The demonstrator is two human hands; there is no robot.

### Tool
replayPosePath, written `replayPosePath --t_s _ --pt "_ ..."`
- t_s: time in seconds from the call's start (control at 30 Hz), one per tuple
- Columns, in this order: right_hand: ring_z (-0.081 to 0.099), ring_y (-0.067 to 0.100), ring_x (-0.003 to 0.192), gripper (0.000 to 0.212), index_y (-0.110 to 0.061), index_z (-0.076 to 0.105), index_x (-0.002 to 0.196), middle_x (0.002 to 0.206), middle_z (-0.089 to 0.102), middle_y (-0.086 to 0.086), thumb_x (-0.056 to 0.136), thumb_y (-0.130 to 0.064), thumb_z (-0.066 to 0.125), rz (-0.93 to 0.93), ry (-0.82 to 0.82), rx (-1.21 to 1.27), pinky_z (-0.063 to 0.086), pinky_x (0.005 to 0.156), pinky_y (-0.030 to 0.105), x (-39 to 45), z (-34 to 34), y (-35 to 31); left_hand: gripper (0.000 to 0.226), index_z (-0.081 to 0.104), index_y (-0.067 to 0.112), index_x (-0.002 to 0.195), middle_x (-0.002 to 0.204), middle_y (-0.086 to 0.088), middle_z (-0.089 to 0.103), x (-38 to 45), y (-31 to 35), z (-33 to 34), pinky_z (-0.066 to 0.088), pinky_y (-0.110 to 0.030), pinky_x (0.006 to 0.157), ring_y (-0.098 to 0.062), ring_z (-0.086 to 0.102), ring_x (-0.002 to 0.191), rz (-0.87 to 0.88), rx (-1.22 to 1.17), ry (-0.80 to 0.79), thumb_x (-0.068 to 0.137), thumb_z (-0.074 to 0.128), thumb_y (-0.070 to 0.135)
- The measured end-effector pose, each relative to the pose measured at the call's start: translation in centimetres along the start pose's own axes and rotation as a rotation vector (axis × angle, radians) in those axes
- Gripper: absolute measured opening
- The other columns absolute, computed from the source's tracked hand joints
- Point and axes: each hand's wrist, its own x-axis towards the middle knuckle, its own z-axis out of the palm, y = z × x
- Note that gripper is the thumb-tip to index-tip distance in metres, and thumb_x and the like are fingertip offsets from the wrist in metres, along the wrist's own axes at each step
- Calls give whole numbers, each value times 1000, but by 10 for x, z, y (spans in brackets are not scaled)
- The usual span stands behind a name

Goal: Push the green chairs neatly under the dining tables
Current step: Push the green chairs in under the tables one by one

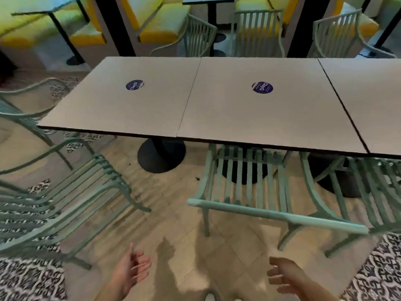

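Head view shows a pale green slatted chair (247, 183) (metal, by its look) tucked partway under the middle table (249, 114); another chair (65, 198) stands out at near left. Left hand (132, 270) and right hand (282, 274) hang empty, fingers spread.

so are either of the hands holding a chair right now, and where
Nothing is held. The left hand and right hand are both open and empty, short of the middle chair's backrest.
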Motion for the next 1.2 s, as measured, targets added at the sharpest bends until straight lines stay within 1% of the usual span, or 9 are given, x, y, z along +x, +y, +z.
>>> replayPosePath --t_s 0.07,0.2,0.27,0.33,0.47,0.67,0.83,1.07,1.2 --pt "55 21 56 23 -8 56 107 79 61 13 96 -28 53 -40 -68 -257 35 55 23 1 23 -5 38 53 9 96 83 -16 60 -11 -12 -36 44 -34 67 -27 59 74 -11 24 85 101 39 44" --pt "55 19 66 17 -12 59 100 82 62 7 94 -27 51 -280 -156 -705 36 47 22 4 73 -25 18 56 11 91 74 -11 60 -41 -36 -88 37 -25 58 -22 54 62 51 296 220 99 48 25" --pt "61 20 75 15 -15 62 92 82 65 4 92 -27 53 -486 -175 -925 48 58 28 -4 106 -35 18 59 12 84 75 -8 62 -56 -41 -108 32 -25 55 -21 53 64 145 505 274 98 53 23" --pt "62 15 82 17 -20 64 99 89 67 -1 93 -31 52 -647 -180 -1079 47 68 27 -24 142 -50 20 61 16 77 78 -5 65 -66 -40 -126 36 -29 57 -22 58 73 263 733 344 95 58 25" --pt "56 17 114 42 -23 52 132 126 60 -2 94 -41 51 -946 -229 -1254 44 93 29 -76 229 -82 28 67 19 103 105 -7 69 -89 -30 -169 50 -33 82 -27 64 100 377 949 504 90 55 40" --pt "51 21 122 47 -20 47 137 135 54 3 93 -35 54 -1276 -333 -1348 41 98 31 -165 390 -95 39 59 21 125 123 0 60 -125 -3 -269 48 -37 96 -20 58 112 570 1256 791 94 46 41" --pt "53 28 120 46 -17 49 134 130 58 10 92 -36 52 -1469 -307 -1447 45 97 37 -215 517 -84 37 54 25 129 134 3 53 -137 21 -378 30 -41 115 -15 47 127 606 1383 878 96 44 40" --pt "54 31 117 43 -13 50 129 128 59 13 93 -38 49 -1458 -293 -1437 44 91 37 -268 676 -64 42 50 22 136 154 -6 34 -142 66 -532 14 -46 120 -25 23 145 593 1496 905 96 42 11" --pt "56 33 114 45 -12 50 128 126 59 14 92 -39 51 -1453 -251 -1417 47 91 39 -279 755 -76 45 51 19 136 153 -9 35 -119 109 -588 16 -45 120 -26 24 145 664 1556 934 93 44 8"
